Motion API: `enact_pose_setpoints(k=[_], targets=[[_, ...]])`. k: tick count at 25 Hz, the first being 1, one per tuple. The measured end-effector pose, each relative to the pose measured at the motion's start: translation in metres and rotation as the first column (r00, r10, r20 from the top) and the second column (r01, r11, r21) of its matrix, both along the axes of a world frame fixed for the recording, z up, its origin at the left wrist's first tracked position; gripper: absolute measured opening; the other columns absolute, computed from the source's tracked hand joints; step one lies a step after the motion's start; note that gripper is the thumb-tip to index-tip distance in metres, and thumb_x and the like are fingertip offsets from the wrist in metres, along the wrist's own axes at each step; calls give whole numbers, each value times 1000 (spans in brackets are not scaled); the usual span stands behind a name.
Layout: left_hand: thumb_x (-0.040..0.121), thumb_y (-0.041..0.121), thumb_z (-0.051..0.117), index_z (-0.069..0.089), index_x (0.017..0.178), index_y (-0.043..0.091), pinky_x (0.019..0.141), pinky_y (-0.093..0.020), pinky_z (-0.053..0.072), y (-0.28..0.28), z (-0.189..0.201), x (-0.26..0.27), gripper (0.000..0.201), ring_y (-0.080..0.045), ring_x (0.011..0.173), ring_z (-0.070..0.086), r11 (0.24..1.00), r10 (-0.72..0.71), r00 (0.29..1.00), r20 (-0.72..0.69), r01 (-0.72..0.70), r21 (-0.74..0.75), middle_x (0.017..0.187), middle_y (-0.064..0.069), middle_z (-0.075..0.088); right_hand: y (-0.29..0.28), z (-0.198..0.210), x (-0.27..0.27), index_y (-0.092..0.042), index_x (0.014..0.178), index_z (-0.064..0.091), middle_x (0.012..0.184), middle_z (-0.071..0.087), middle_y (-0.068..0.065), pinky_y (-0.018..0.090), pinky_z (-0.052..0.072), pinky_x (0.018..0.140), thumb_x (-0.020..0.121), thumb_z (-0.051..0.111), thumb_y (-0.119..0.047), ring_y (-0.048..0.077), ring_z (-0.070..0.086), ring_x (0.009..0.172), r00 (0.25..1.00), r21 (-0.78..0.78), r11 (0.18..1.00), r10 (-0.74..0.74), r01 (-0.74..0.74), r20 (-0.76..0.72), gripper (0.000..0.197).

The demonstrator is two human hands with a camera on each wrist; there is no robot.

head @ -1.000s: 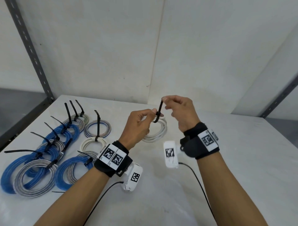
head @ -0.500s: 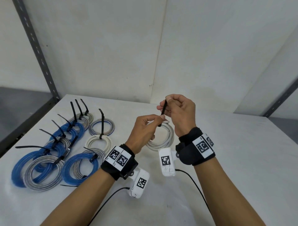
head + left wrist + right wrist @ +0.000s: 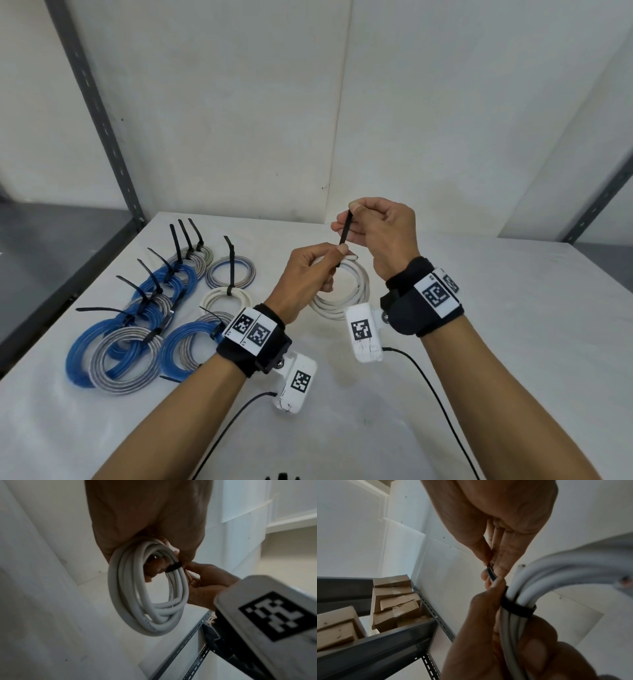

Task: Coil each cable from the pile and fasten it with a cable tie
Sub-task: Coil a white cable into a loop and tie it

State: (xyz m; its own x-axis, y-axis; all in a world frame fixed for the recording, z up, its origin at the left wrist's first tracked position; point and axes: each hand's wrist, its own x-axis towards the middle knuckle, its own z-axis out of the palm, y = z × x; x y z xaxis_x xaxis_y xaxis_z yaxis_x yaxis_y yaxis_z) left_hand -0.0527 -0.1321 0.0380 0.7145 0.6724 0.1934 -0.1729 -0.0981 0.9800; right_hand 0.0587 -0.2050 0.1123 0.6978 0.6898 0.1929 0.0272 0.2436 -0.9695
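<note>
The white cable coil [image 3: 346, 291] hangs above the table [image 3: 479, 342], gripped by the left hand [image 3: 305, 277]; a black cable tie [image 3: 343, 236] wraps its strands, and the right hand [image 3: 376, 229] pinches the tie's tail, pointing upward.

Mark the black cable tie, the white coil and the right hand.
black cable tie [image 3: 344, 233], head view, on its free tail.
white coil [image 3: 120, 588], left wrist view, on its left arc.
right hand [image 3: 380, 229], head view, on its back.
</note>
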Motion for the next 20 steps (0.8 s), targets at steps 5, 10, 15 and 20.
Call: enact_pose_setpoints(k=[5,10,15,20], targets=[[102,37,59,70,65,26,46,-26,30,-10,16,-3,40,-21,48,28,992,55,998,-7,-54,110,54,-5,34,-6,9,0,9,105,63,81,73,17,30,60,66,100,57,-4,29,76,74,1000,12,1000,-3,3,25,15],[104,33,55,38,60,22,44,-20,13,-7,38,-6,48,-14,47,11,998,-37,997,63,40,-54,55,6,18,-23,27,13,-2,119,67,101,76,13,28,59,76,102,59,-19,24,75,94,938,-136,942,324,-307,122,26],[103,34,54,46,71,18,37,-19,15,-7,42,-21,37,-6,41,16,963,-145,986,82,160,-219,56,6,19,-33,24,10,2,101,71,81,71,11,21,56,67,97,65,-13,16,70,73,904,-140,923,380,-357,198,17],[100,41,60,60,87,14,42,-22,27,-4,50,-33,30,-11,44,21,985,-100,995,26,103,-142,58,2,21,-27,25,-5,7,95,71,74,69,12,25,55,60,95,68,-10,19,64,61,899,-133,958,284,-253,335,17]])
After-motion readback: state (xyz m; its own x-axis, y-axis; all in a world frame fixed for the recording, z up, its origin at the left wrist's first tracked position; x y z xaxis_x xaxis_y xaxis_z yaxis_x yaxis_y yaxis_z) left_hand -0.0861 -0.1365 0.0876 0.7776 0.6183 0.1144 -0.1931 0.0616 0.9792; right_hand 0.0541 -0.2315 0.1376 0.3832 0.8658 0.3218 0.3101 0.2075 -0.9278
